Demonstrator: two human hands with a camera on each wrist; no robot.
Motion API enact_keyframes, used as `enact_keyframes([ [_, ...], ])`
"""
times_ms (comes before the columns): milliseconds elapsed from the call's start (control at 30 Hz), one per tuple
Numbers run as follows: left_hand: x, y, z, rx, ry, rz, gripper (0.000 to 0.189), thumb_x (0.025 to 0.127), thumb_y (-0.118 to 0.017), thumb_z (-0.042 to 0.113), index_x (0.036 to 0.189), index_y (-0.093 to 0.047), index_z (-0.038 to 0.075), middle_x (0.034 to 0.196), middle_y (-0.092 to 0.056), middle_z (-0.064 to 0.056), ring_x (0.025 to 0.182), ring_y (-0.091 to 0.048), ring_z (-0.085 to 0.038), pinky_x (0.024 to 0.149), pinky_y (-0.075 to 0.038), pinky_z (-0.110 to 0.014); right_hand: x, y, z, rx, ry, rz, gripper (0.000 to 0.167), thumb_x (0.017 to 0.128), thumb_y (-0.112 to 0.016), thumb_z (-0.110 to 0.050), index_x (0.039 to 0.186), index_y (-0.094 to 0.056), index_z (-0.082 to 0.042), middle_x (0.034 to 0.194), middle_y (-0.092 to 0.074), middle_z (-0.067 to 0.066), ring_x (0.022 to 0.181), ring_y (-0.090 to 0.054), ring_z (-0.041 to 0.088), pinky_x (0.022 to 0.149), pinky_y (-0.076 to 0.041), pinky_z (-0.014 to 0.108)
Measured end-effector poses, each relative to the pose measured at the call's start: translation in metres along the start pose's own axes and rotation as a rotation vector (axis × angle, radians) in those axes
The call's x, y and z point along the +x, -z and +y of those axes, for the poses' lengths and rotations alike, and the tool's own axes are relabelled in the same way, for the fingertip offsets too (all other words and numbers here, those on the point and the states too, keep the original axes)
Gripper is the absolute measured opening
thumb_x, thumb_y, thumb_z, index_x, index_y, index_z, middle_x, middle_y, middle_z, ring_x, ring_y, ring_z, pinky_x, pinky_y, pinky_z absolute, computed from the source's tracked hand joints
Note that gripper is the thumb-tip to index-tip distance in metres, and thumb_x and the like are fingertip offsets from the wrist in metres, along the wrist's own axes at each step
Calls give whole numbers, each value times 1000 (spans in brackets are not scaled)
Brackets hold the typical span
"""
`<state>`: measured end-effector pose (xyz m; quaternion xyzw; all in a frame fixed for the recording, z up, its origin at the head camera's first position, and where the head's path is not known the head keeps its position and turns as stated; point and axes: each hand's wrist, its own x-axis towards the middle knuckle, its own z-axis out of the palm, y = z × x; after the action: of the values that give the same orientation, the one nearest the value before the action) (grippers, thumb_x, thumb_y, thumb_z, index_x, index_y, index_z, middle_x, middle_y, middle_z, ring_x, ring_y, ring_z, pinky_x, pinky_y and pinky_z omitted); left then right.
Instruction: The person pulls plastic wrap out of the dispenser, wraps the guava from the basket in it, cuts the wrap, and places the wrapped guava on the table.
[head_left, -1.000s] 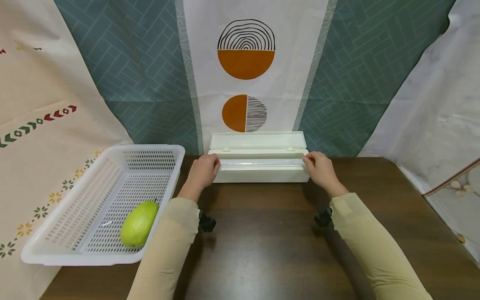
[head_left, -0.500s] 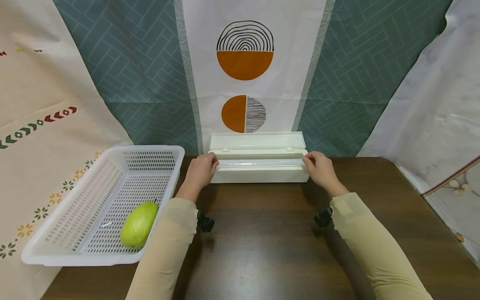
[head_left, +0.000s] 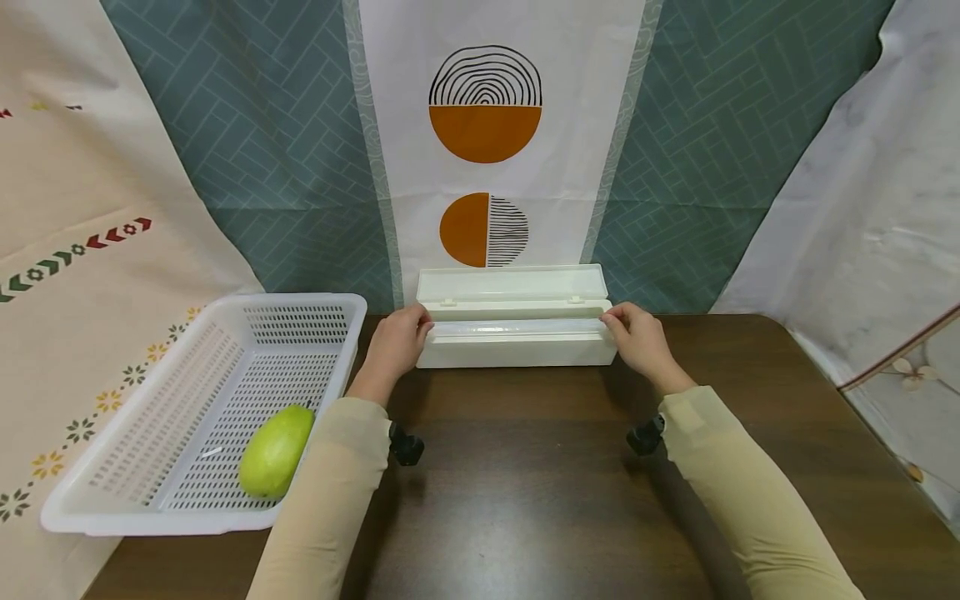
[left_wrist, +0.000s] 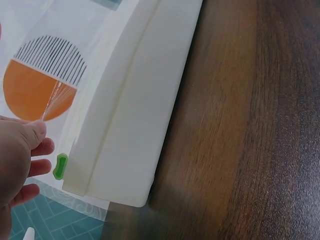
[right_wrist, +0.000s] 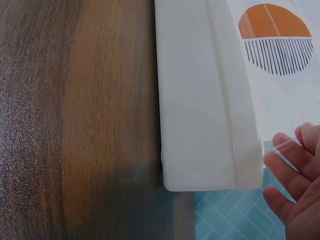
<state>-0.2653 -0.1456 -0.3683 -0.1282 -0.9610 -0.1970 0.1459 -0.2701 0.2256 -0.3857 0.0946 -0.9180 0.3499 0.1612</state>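
Observation:
A white cling film dispenser (head_left: pixel 517 355) lies crosswise at the back of the table, its long lid (head_left: pixel 513 284) raised behind it. Clear cling film (head_left: pixel 517 327) spans the dispenser's opening. At the left end, my left hand (head_left: pixel 395 343) pinches the film's edge between thumb and index finger; in the left wrist view the film (left_wrist: pixel 52 102) stretches up from the fingertips. My right hand (head_left: pixel 642 343) pinches the film at the other end, with its remaining fingers spread in the right wrist view. A green slider (left_wrist: pixel 60 166) shows at the dispenser's left end.
To the left stands a white perforated plastic basket (head_left: pixel 168 521) with a green, mango-like fruit (head_left: pixel 276 452) inside. Patterned cloths (head_left: pixel 300 150) hang directly behind the dispenser and at both sides. The dark wooden table (head_left: pixel 517 500) extends in front.
Both hands keep their pinch on the cling film at the dispenser's ends, almost still. The head view has drifted slightly; the basket and fruit stay in place.

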Motion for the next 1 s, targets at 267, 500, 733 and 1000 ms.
enact_keyframes([
  [267, -1, 1, 0, 9, -1, 12, 10, 94, -58, 17, 94, -59, 7, 89, -66, -10, 83, -61, -28, 77, -50, -42, 0, 2, -2, 42, -17, -30, 22, 98, -49, -16, 102, -60, 3, 99, -69, 20, 91, -63, 31, 75, -47, 39],
  [500, -2, 3, 3, 12, 11, 11, 10, 94, -58, 17, 95, -59, 6, 91, -66, -11, 84, -61, -29, 78, -50, -43, 0, 3, -4, 62, -23, -33, 23, 99, -49, -16, 103, -60, 3, 100, -69, 21, 92, -64, 31, 77, -49, 40],
  [733, -2, 3, 3, 10, 15, 21, 10, 94, -58, 17, 94, -60, 7, 90, -66, -10, 84, -61, -28, 77, -50, -42, 1, 4, -3, 69, -28, -32, 23, 98, -50, -17, 102, -60, 3, 99, -70, 20, 90, -64, 29, 74, -48, 34],
  [1000, -2, 4, 4, 7, -10, 49, 10, 94, -59, 16, 94, -60, 6, 89, -65, -11, 81, -60, -28, 76, -50, -42, 0, 6, -4, 66, -25, -25, 25, 98, -49, -19, 103, -61, 2, 98, -70, 19, 88, -63, 27, 71, -47, 27],
])
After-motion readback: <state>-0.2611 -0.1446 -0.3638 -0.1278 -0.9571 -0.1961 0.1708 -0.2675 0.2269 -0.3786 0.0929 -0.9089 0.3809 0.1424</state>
